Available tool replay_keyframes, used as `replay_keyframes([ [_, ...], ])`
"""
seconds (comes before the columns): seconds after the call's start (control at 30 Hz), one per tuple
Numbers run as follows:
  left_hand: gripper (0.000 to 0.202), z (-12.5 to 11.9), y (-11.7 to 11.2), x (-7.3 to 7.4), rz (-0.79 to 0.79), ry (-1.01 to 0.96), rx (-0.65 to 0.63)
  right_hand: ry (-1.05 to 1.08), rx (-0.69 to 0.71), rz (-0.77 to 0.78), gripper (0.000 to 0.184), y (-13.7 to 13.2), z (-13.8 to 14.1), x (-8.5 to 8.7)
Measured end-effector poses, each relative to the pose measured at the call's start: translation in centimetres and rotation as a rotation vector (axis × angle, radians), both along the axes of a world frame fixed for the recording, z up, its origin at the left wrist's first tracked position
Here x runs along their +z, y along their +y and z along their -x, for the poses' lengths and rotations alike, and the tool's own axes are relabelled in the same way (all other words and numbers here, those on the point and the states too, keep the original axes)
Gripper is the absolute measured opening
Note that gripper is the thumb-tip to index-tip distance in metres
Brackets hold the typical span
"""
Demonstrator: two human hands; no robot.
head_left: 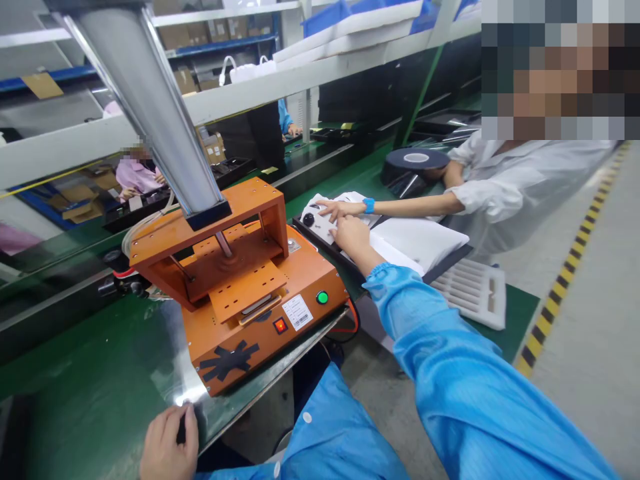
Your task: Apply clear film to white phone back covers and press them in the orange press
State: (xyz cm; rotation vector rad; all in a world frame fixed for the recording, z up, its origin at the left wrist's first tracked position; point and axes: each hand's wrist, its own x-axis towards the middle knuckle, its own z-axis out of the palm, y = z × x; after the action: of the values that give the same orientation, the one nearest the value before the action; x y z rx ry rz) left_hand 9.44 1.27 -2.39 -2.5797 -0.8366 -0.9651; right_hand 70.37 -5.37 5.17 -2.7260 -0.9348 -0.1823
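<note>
My right hand (352,237) reaches into a black tray (343,257) with white parts and small black round pieces (309,219) in it. Its fingers are curled down, and what they pinch is hidden. A co-worker's hand (345,209) lies over the same tray, right beside mine. My left hand (171,443) rests low at the front edge of the green bench, thumb and fingers closed together. Something small and dark may sit between them, too unclear to name. Between my hands stands an orange press machine (265,320) with a lit red switch (281,325) and a green button (323,297).
A metal cylinder (150,100) rises from the press. White sheets (415,243) lie over the tray's right part. Beyond is a black roll (415,163); a white slotted tray (475,291) lies to the right. The co-worker in a white coat (510,180) sits at right.
</note>
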Motion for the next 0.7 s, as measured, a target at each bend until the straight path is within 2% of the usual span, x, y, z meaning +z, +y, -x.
replay_keyframes([
  [0.17, 0.011, -0.1, -0.7, 0.1, 0.039, 0.006, 0.038, -0.02, -0.018, 0.002, 0.038, -1.8, 0.9, 0.1],
  [0.3, 0.008, 0.0, -0.8, -0.3, 0.041, -0.01, 0.035, 0.006, -0.017, -0.031, 0.035, -2.2, 1.1, -0.1],
  [0.4, 0.006, -0.1, -0.6, -0.2, 0.075, -0.038, 0.015, -0.002, -0.032, -0.127, 0.037, -2.6, 1.2, 0.3],
  [0.47, 0.007, -0.6, -0.6, 0.4, 0.113, -0.081, 0.02, -0.022, -0.03, -0.231, 0.039, -3.4, 2.3, 0.9],
  [0.57, 0.015, -1.7, -2.0, 1.7, 0.205, -0.162, 0.062, -0.059, 0.007, -0.436, 0.051, -5.5, 7.3, 1.2],
  [0.63, 0.02, -2.5, -3.4, 2.1, 0.275, -0.175, 0.102, -0.088, 0.028, -0.586, 0.065, -7.6, 12.4, 0.1],
  [0.67, 0.021, -2.8, -4.2, 2.1, 0.294, -0.168, 0.139, -0.123, 0.005, -0.699, 0.062, -8.9, 14.9, -0.9],
  [0.7, 0.022, -3.1, -4.7, 1.9, 0.323, -0.155, 0.173, -0.199, -0.055, -0.912, 0.045, -10.1, 17.4, -2.3],
])
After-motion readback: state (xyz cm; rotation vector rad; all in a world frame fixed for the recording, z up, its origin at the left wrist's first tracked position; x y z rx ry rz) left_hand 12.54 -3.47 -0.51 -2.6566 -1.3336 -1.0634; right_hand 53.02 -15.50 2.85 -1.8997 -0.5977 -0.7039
